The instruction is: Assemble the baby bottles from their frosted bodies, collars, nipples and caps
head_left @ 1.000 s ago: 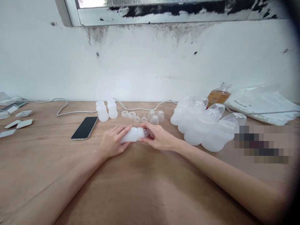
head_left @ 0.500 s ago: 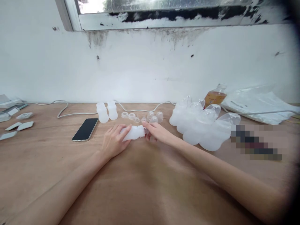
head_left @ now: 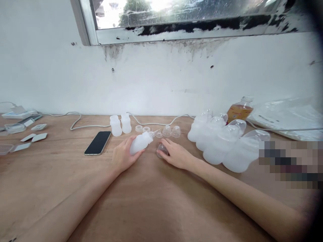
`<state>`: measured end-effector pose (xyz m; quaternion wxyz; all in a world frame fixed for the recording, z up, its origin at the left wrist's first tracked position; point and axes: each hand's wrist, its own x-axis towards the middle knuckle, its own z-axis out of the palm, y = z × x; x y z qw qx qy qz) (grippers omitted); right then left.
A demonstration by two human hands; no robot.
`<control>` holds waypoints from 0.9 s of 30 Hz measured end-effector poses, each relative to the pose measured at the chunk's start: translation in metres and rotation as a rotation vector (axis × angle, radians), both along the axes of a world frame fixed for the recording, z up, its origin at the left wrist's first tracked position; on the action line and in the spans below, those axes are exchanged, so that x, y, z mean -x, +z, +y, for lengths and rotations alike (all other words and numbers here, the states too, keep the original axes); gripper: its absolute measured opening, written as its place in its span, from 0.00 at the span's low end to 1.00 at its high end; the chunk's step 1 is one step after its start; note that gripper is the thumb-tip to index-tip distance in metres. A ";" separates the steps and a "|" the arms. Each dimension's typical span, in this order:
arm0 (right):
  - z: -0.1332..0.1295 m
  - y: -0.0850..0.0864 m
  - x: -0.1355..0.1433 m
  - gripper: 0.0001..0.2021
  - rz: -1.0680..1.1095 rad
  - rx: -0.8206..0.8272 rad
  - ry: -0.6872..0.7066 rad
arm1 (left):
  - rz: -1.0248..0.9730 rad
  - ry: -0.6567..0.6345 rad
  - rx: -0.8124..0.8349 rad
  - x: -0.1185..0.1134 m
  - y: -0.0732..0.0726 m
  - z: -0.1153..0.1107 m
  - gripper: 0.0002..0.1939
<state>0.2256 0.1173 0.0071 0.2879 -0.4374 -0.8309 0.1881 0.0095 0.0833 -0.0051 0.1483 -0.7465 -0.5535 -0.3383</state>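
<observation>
Bottle (head_left: pixel 138 145) and dome cover (head_left: pixel 160 151) lie close together over the middle of the counter (head_left: pixel 141 201), one to each hand, just apart from each other. The bottle is milky white and tilted, its neck towards the upper right, with a clear, pointed teat (head_left: pixel 153 133) at the mouth and nothing over it; whether a ring holds the teat is too small to tell. This unit therefore looks part-assembled, its top uncovered. The left hand (head_left: pixel 124 155) has its grip wrapped round the bottle's lower body, the thumb along the near side. The right hand (head_left: pixel 178 154) has its grip curved and pinching the dome cover between thumb and fingers; whether the cover touches the wood cannot be told. Just beyond stand the loose parts: two rings (head_left: pixel 138 128), a loose teat (head_left: pixel 158 134) and two more domes (head_left: pixel 176 132), with two topless bottles (head_left: pixel 116 126) behind to the left, so two further sets seem left to put together. At the right, a cluster of capped bottles (head_left: pixel 213 151) appears finished, the covers on. Farther out are a phone (head_left: pixel 98 143) on the left, and a drink bottle (head_left: pixel 239 111) and a plastic bag (head_left: pixel 285 116) by the wall.
</observation>
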 end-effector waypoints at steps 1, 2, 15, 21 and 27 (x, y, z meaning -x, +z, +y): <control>-0.001 0.002 0.002 0.13 0.042 0.030 0.026 | -0.007 -0.002 0.006 0.000 0.001 0.000 0.23; -0.002 0.004 0.004 0.14 0.096 0.058 0.038 | -0.015 -0.004 0.012 0.001 0.002 0.000 0.23; -0.007 0.016 0.011 0.15 0.642 0.261 0.223 | 0.033 -0.144 0.017 -0.001 -0.002 -0.003 0.22; -0.011 0.012 0.009 0.20 0.348 0.114 0.258 | 0.059 -0.199 -0.013 -0.001 -0.003 -0.002 0.22; -0.009 0.008 0.009 0.20 0.327 0.109 0.308 | 0.088 -0.282 -0.015 -0.002 -0.003 -0.003 0.21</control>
